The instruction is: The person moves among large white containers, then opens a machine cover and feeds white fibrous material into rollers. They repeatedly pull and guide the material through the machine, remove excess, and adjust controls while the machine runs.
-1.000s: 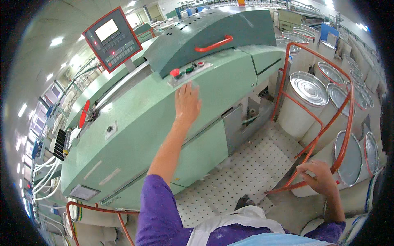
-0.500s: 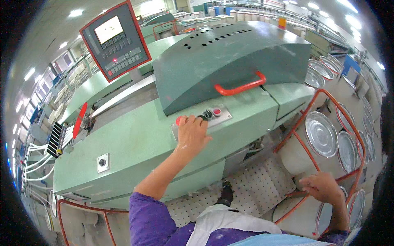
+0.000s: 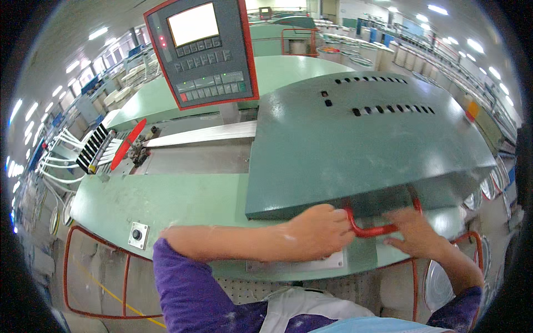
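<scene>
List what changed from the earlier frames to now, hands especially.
Left hand: left the push-button panel, moved right, now appears to grip the left end of the red handle on the dark green hood.
Right hand: came in from the right to the same handle; blurred, so grip unclear.
Camera view shifted too.
Unchanged: control screen lit, red lever still angled at left.
</scene>
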Demonstrator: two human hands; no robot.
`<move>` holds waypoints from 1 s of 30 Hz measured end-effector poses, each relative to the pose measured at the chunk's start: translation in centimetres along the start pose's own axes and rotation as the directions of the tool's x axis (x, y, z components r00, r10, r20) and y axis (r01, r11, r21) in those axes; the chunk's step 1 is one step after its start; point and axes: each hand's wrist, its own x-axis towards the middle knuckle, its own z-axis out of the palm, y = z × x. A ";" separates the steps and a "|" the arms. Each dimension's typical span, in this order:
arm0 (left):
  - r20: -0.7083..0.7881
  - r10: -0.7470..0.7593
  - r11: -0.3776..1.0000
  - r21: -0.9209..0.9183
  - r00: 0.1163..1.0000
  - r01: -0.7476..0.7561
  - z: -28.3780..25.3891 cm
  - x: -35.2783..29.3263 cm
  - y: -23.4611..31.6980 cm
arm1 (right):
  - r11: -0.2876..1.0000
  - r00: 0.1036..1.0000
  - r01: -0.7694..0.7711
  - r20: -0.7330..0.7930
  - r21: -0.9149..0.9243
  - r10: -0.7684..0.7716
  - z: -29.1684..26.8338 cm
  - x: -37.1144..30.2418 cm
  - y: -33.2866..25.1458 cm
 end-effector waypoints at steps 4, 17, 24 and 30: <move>-0.077 0.116 0.957 0.277 0.990 -0.090 3.2 3.7 -1.9 | 0.999 0.596 0.012 0.802 -0.052 0.035 1.0 7.9 1.4; -0.202 0.251 0.878 0.460 0.947 -0.135 4.5 5.0 -2.5 | 0.741 0.433 -0.020 0.674 0.671 -0.599 2.2 9.9 3.9; -0.262 0.229 0.869 0.490 0.937 -0.076 0.3 8.6 -2.1 | 0.743 0.394 -0.045 0.695 0.668 -0.601 -1.6 8.1 6.7; -0.340 0.079 0.905 0.419 0.937 0.075 -2.2 12.8 -1.1 | 0.643 0.335 0.127 0.578 0.755 -0.744 -6.1 7.3 8.8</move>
